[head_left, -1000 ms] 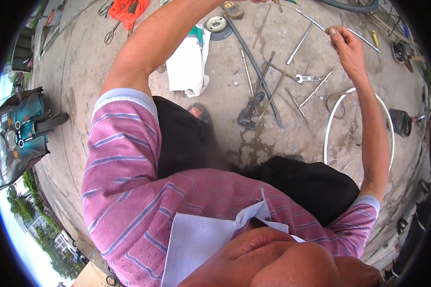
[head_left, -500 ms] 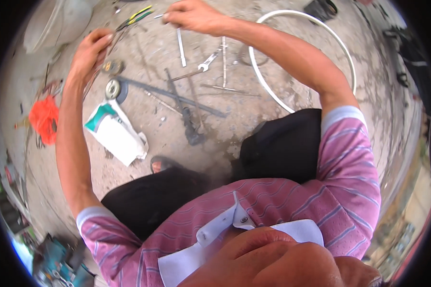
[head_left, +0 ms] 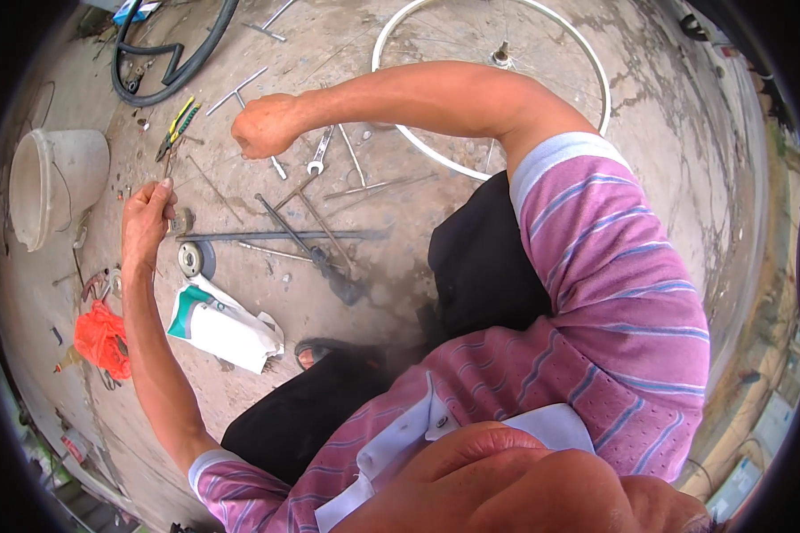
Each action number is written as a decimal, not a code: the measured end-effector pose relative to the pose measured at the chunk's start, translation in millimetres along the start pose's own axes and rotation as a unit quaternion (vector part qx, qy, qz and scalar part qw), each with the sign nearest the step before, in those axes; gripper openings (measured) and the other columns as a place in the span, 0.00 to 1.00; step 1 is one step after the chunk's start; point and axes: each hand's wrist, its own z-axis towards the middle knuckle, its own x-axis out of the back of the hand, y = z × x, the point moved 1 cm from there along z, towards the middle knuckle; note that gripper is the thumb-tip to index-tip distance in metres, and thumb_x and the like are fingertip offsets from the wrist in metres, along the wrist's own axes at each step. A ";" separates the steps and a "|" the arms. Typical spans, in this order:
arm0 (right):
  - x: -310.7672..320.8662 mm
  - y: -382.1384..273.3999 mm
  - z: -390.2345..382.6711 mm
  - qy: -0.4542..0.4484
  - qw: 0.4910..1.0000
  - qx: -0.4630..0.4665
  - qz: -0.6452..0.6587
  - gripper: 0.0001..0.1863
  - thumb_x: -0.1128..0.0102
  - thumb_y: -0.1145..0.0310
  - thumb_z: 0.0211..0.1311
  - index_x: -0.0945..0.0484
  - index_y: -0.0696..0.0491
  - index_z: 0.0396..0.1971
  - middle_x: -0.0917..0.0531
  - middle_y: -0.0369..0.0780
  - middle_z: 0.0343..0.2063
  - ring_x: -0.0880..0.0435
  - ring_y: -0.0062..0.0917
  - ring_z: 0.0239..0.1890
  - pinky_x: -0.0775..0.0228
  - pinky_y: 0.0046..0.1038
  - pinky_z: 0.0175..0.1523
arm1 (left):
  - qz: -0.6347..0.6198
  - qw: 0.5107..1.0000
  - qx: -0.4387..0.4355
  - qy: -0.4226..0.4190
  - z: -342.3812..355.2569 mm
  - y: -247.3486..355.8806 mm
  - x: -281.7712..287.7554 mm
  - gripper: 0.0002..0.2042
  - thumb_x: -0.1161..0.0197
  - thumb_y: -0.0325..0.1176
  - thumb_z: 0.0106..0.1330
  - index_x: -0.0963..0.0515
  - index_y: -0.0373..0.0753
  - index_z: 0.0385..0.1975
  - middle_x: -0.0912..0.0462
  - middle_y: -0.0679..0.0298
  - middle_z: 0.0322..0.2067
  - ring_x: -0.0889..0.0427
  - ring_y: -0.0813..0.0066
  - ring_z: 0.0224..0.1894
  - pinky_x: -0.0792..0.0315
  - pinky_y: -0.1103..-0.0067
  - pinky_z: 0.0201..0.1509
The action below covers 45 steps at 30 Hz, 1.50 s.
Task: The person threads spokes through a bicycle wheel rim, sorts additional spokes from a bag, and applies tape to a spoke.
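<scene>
My left hand [head_left: 147, 220] is closed in a pinch on a thin dark rod [head_left: 170, 165], whose upper end shows beyond my thumb near the yellow-and-green pliers [head_left: 179, 127]. My right hand [head_left: 267, 126] is a closed fist above the floor. Whatever it may hold is hidden. Beneath it lies a T-handle wrench [head_left: 237, 91], its stem passing under the fist and its socket end coming out below. An open-end wrench [head_left: 318, 156] rests just right of that end.
A white wheel rim [head_left: 610, 89] with spokes and a hub lies right. Black tubing [head_left: 142, 100] and a pale bucket [head_left: 28, 200] are left. Nearer are a long dark bar [head_left: 240, 236], a white-and-green bag [head_left: 227, 336], a red plastic bag [head_left: 100, 339] and a round disc [head_left: 189, 258].
The view has shifted, so more floor shows beyond my hands. My right hand has come nearer and closer to my left. A thin metal end formerly showing at its fingers is out of sight.
</scene>
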 end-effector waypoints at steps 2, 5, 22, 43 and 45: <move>11.6 0.4 -2.9 0.062 0.998 -0.012 0.017 0.15 0.36 0.57 0.60 0.16 0.55 0.38 0.12 0.45 0.36 0.13 0.39 0.43 0.23 0.39 0.48 | -0.099 0.993 0.061 0.028 -0.2 2.2 7.2 0.16 0.41 0.47 0.74 0.24 0.44 0.28 0.28 0.75 0.18 0.41 0.88 0.13 0.49 0.84 0.15; 25.7 0.0 -3.4 0.134 0.955 -0.019 0.265 0.16 0.33 0.58 0.62 0.18 0.56 0.36 0.13 0.43 0.34 0.14 0.30 0.39 0.22 0.33 0.44 | -0.154 0.984 0.092 0.023 3.4 5.6 14.8 0.16 0.42 0.47 0.75 0.26 0.45 0.26 0.29 0.74 0.17 0.41 0.87 0.12 0.50 0.84 0.15; 6.0 -7.2 0.8 0.061 0.996 0.042 0.040 0.15 0.44 0.63 0.64 0.17 0.55 0.45 0.14 0.47 0.40 0.15 0.44 0.43 0.24 0.42 0.50 | -0.106 0.988 0.072 0.083 -10.7 28.0 5.7 0.19 0.37 0.50 0.71 0.26 0.44 0.21 0.29 0.74 0.16 0.40 0.87 0.13 0.49 0.84 0.16; 39.1 -16.6 4.2 0.179 0.907 0.041 0.380 0.11 0.35 0.67 0.67 0.16 0.58 0.43 0.14 0.35 0.35 0.18 0.17 0.39 0.24 0.24 0.46 | -0.330 0.944 -0.007 0.023 -13.5 19.2 31.2 0.08 0.41 0.32 0.74 0.21 0.36 0.45 0.19 0.67 0.30 0.39 0.89 0.16 0.47 0.87 0.17; 35.9 -18.2 4.1 0.208 0.895 0.076 0.387 0.11 0.34 0.66 0.65 0.15 0.59 0.40 0.14 0.37 0.32 0.18 0.18 0.35 0.25 0.25 0.43 | -0.313 0.949 -0.012 0.032 -10.4 13.4 34.1 0.09 0.41 0.36 0.75 0.22 0.36 0.42 0.20 0.68 0.28 0.39 0.89 0.14 0.48 0.86 0.16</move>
